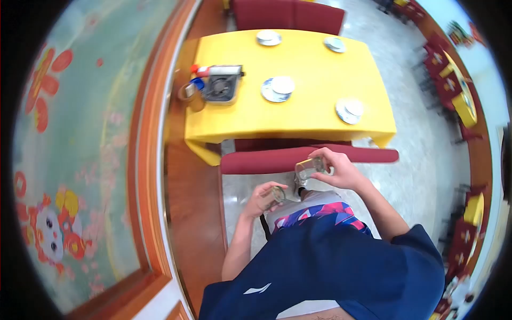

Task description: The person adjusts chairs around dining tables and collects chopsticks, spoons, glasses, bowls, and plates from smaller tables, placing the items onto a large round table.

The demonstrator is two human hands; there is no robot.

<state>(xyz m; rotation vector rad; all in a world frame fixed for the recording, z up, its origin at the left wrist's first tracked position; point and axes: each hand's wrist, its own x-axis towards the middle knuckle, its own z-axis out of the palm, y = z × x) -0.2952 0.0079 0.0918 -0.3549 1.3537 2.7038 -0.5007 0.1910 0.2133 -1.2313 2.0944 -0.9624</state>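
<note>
My left hand [260,201] is closed around a small clear drinking glass [277,194], its rim turned up toward the camera. In my right hand [341,170] is a second clear drinking glass [306,169], tilted sideways and gripped near one end between thumb and fingers. The two glasses are apart, both held in front of my body. Just beyond them runs the dark red padded back of a bench [266,161]. Past it stands a table with a yellow cloth [309,64].
On the table are several stacked bowls and plates [276,89], a portable gas stove [222,86] and a brown container [192,97] at the left end. A wood-framed window [144,160] borders the left. More tables and red chairs [445,80] line the right side.
</note>
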